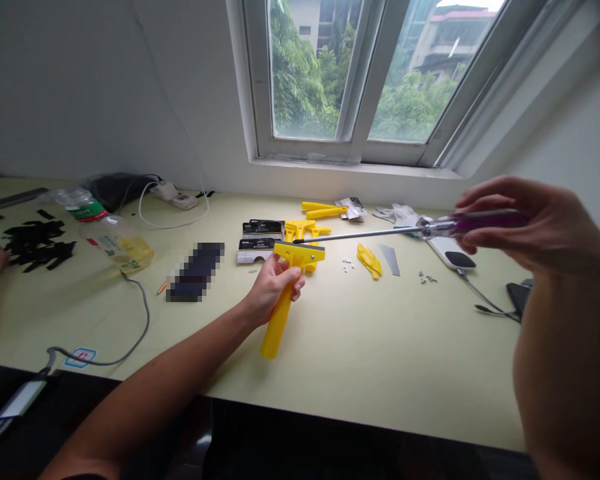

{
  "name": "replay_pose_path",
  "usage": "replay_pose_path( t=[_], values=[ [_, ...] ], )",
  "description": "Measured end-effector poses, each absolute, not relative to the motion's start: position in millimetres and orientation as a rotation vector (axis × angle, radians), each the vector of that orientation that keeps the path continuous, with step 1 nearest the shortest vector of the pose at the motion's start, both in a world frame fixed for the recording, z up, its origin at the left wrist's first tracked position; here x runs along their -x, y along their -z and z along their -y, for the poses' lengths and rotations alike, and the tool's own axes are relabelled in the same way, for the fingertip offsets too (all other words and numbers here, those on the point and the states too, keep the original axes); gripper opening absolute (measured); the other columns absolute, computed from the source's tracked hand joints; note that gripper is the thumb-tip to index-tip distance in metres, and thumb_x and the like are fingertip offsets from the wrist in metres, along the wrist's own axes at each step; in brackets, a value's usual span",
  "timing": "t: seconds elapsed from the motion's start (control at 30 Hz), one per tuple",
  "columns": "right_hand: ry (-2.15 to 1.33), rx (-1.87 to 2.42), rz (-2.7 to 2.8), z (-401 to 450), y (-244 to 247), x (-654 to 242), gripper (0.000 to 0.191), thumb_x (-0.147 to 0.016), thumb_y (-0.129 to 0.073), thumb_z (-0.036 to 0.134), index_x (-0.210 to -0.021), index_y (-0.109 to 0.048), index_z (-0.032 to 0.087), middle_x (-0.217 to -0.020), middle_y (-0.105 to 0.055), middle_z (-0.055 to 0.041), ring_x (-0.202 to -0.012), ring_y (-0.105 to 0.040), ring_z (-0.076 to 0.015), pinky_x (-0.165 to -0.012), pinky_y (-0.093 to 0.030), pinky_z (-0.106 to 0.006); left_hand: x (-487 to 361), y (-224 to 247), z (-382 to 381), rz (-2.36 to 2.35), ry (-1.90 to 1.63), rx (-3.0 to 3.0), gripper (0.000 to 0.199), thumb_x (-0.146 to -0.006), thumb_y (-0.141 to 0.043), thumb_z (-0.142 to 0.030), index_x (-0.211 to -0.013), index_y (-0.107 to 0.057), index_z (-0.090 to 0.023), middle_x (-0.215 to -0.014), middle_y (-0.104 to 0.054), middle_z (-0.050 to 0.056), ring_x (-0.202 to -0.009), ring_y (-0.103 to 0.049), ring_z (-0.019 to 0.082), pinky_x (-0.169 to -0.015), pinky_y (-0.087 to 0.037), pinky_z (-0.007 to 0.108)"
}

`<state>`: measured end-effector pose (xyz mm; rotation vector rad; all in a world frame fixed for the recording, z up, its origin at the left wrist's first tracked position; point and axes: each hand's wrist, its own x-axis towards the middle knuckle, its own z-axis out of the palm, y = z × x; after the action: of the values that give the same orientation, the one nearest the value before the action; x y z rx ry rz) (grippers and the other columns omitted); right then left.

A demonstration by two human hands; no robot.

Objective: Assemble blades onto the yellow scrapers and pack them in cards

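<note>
Yellow plastic scraper (279,327), light and stiff, best held by its long handle, sits above the counter (380,353), left hand (273,290) with fingers closed around that handle; right hand (540,227), fingers curled, holds a purple-handled screwdriver (480,223) by its grip, steel tip just above the scraper's head.

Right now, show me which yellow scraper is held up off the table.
The scraper gripped by its handle in the left hand; the other yellow scrapers lie on the table behind it.

Screwdriver shaft (360,234), polished steel, screwdriver handle (480,223), glossy translucent purple plastic, scraper (279,320), smooth yellow plastic, bottle (115,240), clear plastic, tabletop (380,353), matt pale laminate
</note>
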<state>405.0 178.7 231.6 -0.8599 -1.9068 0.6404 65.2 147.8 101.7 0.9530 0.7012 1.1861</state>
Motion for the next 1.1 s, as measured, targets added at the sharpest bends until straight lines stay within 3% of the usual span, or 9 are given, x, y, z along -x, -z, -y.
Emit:
replay_pose_path(
  t=[0.1, 0.23, 0.5, 1.1],
  values=[
    [-0.618, 0.654, 1.669, -178.1, -229.1, -385.6, 0.029, -0.062, -0.087, 0.031, -0.083, -0.072, 0.019, -0.06, -0.066, -0.0017, -0.038, -0.058, -0.0152, -0.03, -0.044, -0.026, -66.7, -99.3, -147.9, -0.714, -1.186, -0.955, 0.041, -0.073, -0.07, -0.022, -0.104, -0.044, -0.022, -0.082, -0.054, -0.003, -0.056, -0.05, 0.006, -0.046, -0.039, 0.019],
    [-0.578, 0.61, 1.525, -175.2, -226.1, -361.8, 0.021, -0.073, -0.079, 0.032, -0.077, -0.062, 0.02, -0.075, -0.072, -0.0062, -0.039, -0.061, -0.0169, -0.026, -0.036, -0.024, -68.2, -96.1, -147.9, -0.726, -1.175, -0.96, 0.04, -0.073, -0.07, -0.022, -0.104, -0.044, -0.021, -0.084, -0.053, -0.002, -0.056, -0.05, 0.006, -0.046, -0.039, 0.019],
    [-0.296, 0.609, 1.472, -171.0, -217.7, -345.0, 0.025, -0.072, -0.077, 0.022, -0.073, -0.053, 0.022, -0.062, -0.069, -0.0034, -0.048, -0.067, -0.0235, -0.03, -0.041, -0.028, -69.1, -95.6, -147.1, -0.732, -1.155, -0.946, 0.043, -0.073, -0.071, -0.022, -0.106, -0.043, -0.021, -0.088, -0.054, -0.001, -0.057, -0.05, 0.006, -0.045, -0.038, 0.018],
    [-0.322, 0.636, 1.533, -178.3, -212.4, -342.2, 0.024, -0.071, -0.077, 0.022, -0.071, -0.052, 0.021, -0.062, -0.071, -0.0026, -0.045, -0.067, -0.023, -0.027, -0.042, -0.028, -68.5, -95.5, -147.2, -0.732, -1.14, -0.932, 0.042, -0.073, -0.071, -0.021, -0.104, -0.043, -0.021, -0.088, -0.054, -0.001, -0.057, -0.05, 0.006, -0.045, -0.038, 0.019]
  ],
)
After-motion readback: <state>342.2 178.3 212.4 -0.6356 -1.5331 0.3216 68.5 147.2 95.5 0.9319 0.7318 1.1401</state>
